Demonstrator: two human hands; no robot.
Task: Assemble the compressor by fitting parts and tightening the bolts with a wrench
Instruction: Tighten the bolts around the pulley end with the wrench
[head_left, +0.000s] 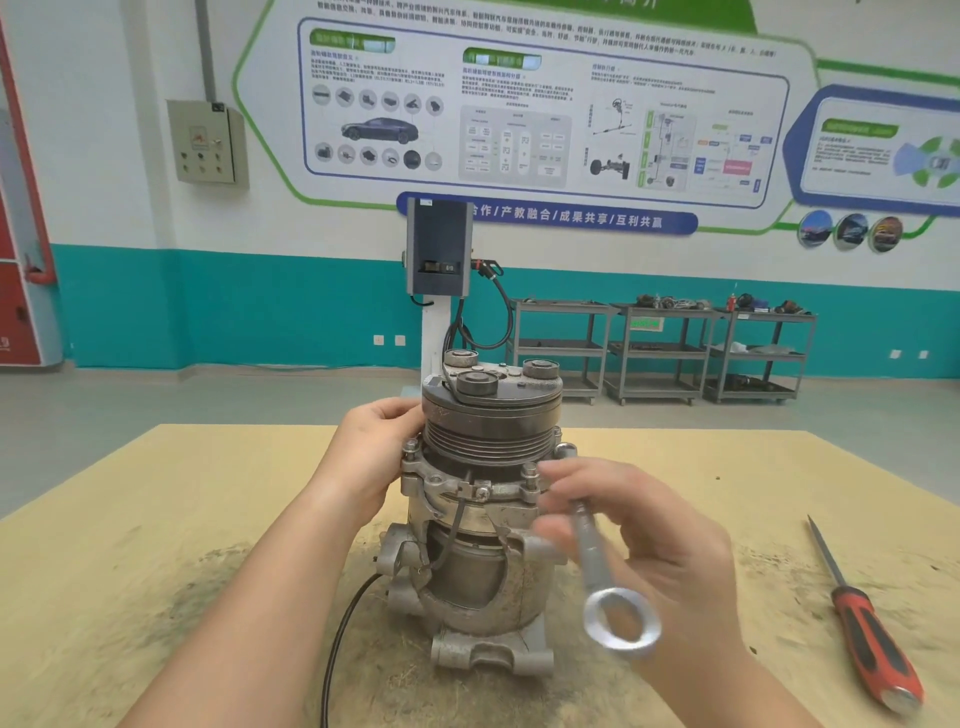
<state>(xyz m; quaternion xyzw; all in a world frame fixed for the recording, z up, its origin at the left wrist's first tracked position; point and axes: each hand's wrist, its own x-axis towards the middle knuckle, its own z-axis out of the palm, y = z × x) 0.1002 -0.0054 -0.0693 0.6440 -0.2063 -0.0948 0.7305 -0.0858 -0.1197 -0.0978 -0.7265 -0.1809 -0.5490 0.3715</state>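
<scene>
A grey metal compressor (483, 519) stands upright on the wooden table (156, 519), its grooved pulley (491, 434) and clutch plate on top. Bolts (530, 475) sit in the flange below the pulley. My left hand (374, 452) rests against the left side of the pulley and flange, fingers curved on it. My right hand (654, 540) holds a silver ring wrench (602, 577) by its shaft, just right of the front bolt; the ring end hangs toward me, blurred by motion.
A red and black screwdriver (862, 629) lies on the table at the right. A black cable (337, 639) runs from the compressor's base toward the front edge. Grey trolleys (660, 353) and a charging post (439, 254) stand far behind.
</scene>
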